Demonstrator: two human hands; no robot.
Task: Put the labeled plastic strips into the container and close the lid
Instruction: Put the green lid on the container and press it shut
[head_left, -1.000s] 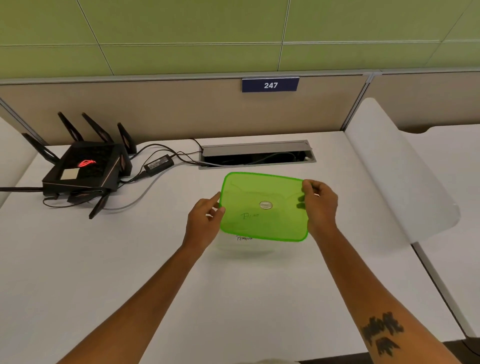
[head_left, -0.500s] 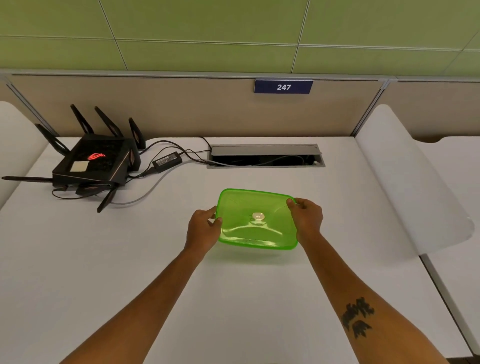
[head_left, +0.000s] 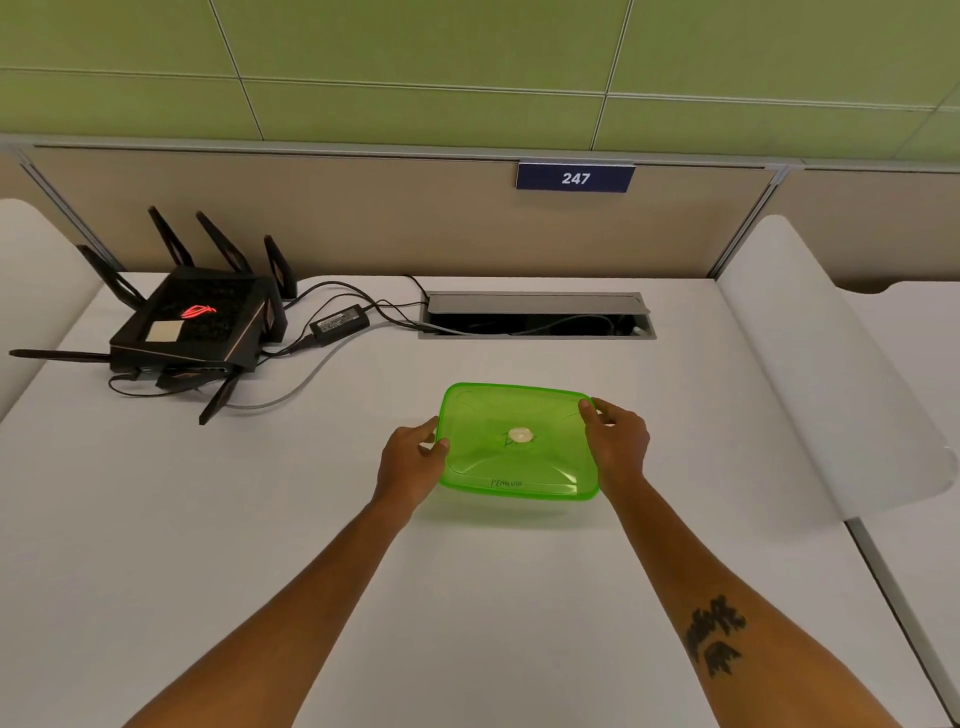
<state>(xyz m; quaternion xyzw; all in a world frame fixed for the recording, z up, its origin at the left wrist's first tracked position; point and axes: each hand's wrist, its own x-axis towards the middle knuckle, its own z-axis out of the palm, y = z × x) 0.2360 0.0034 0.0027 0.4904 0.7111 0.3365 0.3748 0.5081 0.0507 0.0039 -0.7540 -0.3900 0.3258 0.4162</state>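
Observation:
A translucent green lid (head_left: 514, 441) lies flat on top of a clear container (head_left: 514, 512) in the middle of the white table (head_left: 260, 519). Handwritten labels of the strips inside show faintly through the lid, one near its front edge (head_left: 506, 483). My left hand (head_left: 410, 460) grips the lid's left edge, thumb on top. My right hand (head_left: 618, 441) holds the right edge the same way. Most of the container's body is hidden under the lid.
A black router (head_left: 192, 322) with several antennas sits at the back left, with a power brick (head_left: 338, 325) and cables trailing to a cable hatch (head_left: 535, 314) in the table. A white divider panel (head_left: 831, 374) borders the right side.
The lid was held up and tilted over the container; both hands lowered it until it now lies flat on the container. The view has also shifted slightly.

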